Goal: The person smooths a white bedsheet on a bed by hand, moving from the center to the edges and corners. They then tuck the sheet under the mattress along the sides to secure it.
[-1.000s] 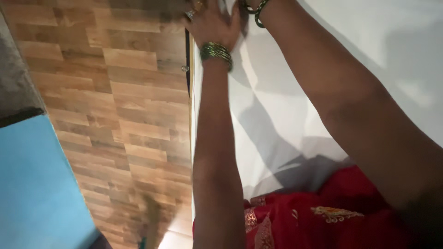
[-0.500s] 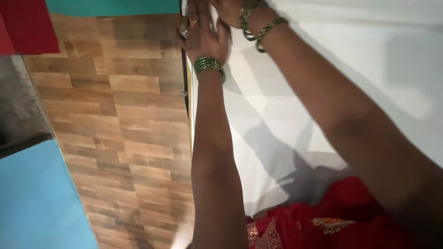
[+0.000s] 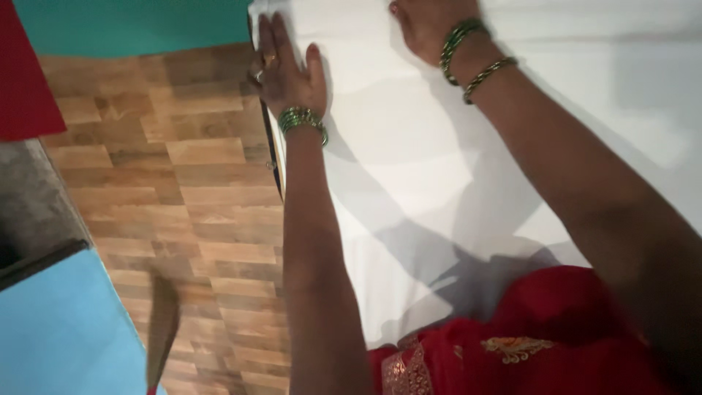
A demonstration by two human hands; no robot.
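A large white sheet (image 3: 409,168) lies spread flat over a raised surface and fills the right half of the view. My left hand (image 3: 287,67) rests palm down on the sheet's far left corner, fingers spread, with rings and green bangles at the wrist. My right hand (image 3: 424,25) presses flat on the sheet farther right, near the top edge, with green bangles on its wrist; its fingers are partly cut off by the frame. Neither hand grips anything.
A wood-pattern floor (image 3: 183,190) runs along the left of the sheet. A dark edge strip (image 3: 272,157) borders the sheet's left side. A light blue panel (image 3: 58,336) sits bottom left, a teal surface (image 3: 139,22) at top, red fabric (image 3: 22,73) at far left. My red embroidered garment (image 3: 526,351) is bottom right.
Both hands have moved down and apart in the view as the camera tilted up; they were bunched at the corner and are now laid flat on the sheet.
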